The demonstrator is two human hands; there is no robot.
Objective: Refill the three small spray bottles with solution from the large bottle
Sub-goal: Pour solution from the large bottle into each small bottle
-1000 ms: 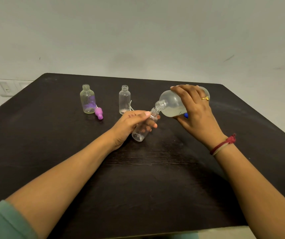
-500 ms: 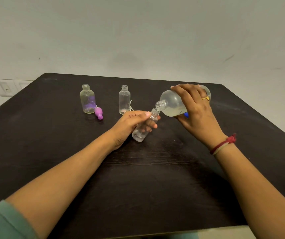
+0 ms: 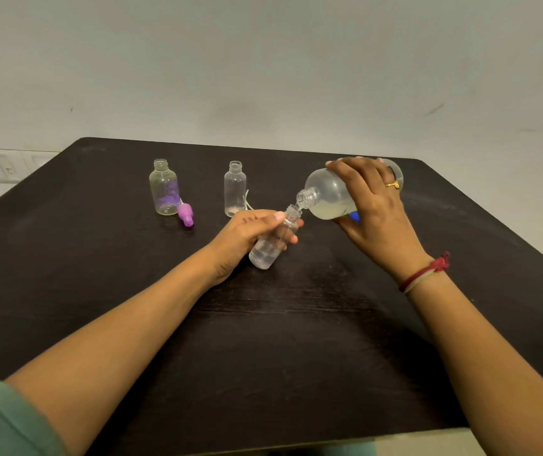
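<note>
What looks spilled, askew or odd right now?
Nothing stands out. No spill shows on the table. The purple spray cap lies on its side beside an open bottle; the large bottle tips its mouth to the held small bottle.

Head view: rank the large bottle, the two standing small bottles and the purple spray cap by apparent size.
1. large bottle, clearly biggest, though slightly nearer.
2. purple-tinted small bottle, wider.
3. clear small bottle, about as tall, slimmer.
4. purple spray cap.
The left hand hides much of the held small bottle; unranked.
</note>
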